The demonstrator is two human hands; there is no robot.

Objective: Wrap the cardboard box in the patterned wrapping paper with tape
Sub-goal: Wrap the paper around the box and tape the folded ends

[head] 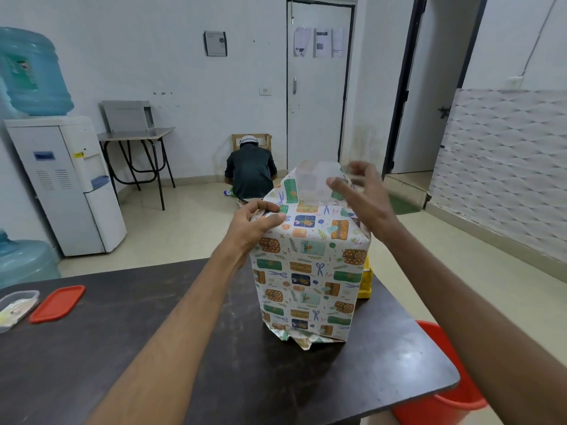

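Paper-wrapped box (310, 271) upright on table (153, 348). Left hand (257, 223) pinches its top fold; right hand (365, 194) pinches clear tape (311, 182). Open tub (17, 306), red lid (58, 303) beside; contents unclear.

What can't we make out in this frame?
Head view only.
- Cardboard box: fully covered by wrapping paper.
- Right hand: motion-blurred; grip on the clear tape unclear.
- Yellow object: mostly behind the wrapped box.
- Red bucket: cut off by table and frame edge.
- Door notices: too small to read.
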